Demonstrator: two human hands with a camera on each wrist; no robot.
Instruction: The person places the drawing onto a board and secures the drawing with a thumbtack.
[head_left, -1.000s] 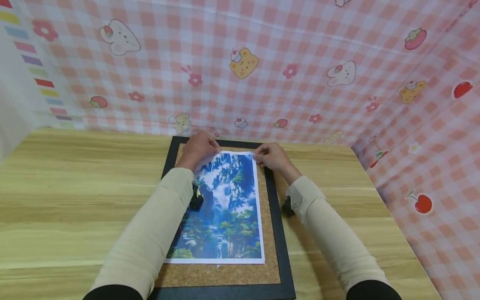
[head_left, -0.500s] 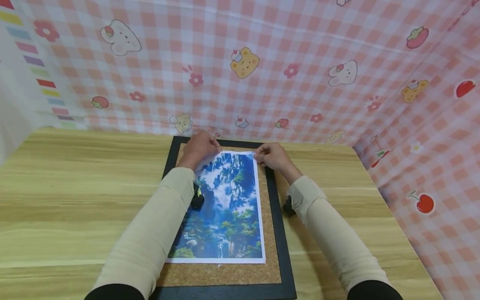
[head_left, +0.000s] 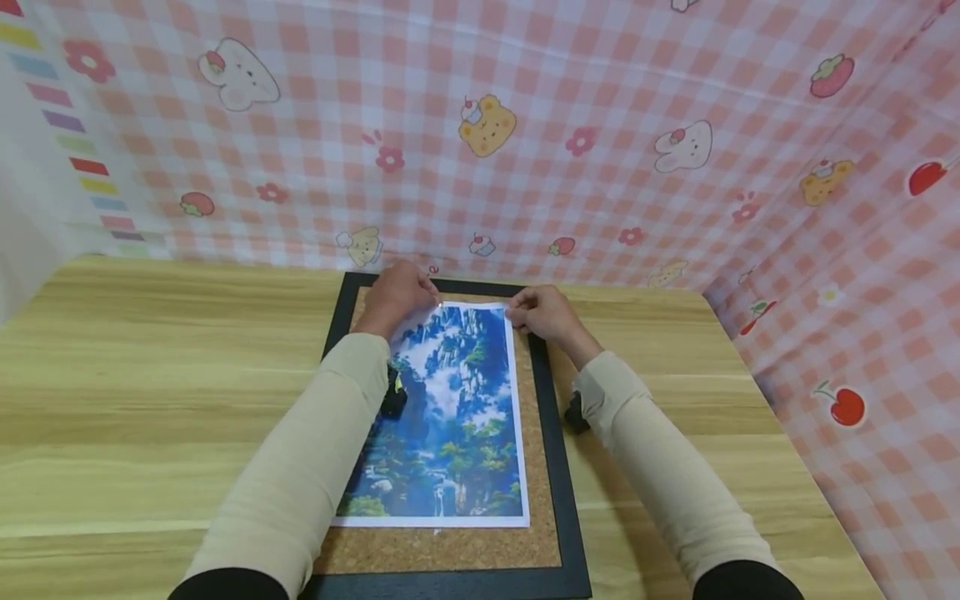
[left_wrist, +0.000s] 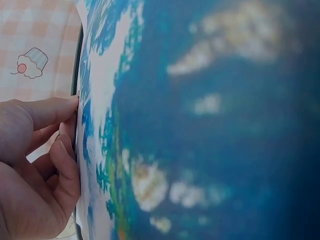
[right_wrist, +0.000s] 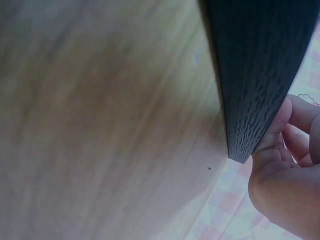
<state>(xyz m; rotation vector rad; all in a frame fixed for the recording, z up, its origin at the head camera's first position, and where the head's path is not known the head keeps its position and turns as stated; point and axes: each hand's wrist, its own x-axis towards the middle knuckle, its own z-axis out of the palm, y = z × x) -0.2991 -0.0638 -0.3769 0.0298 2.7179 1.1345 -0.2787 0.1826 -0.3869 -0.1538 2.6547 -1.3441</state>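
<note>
A printed landscape picture [head_left: 450,408] in blue, white and green, with a white border, lies on a cork board [head_left: 450,552] framed in black. My left hand [head_left: 396,296] is over the picture's upper left part, hiding that corner. Its thumb and forefinger pinch a tiny pale pin-like thing [head_left: 440,305] at the top edge; its kind is too small to tell. At the top right corner my right hand [head_left: 551,317] pinches the paper between thumb and curled fingers. In the right wrist view those fingers are partly behind the black frame [right_wrist: 252,100].
The board lies on a light wood-grain table [head_left: 172,400], its far side close to a pink checked cloth [head_left: 315,150] hung behind. A second stretch of the cloth hangs along the right. Dark wrist cameras hang below both forearms, the left one above the picture.
Both hands keep their places at the picture's top edge. The view shifts very slightly; the board and picture stay put.
</note>
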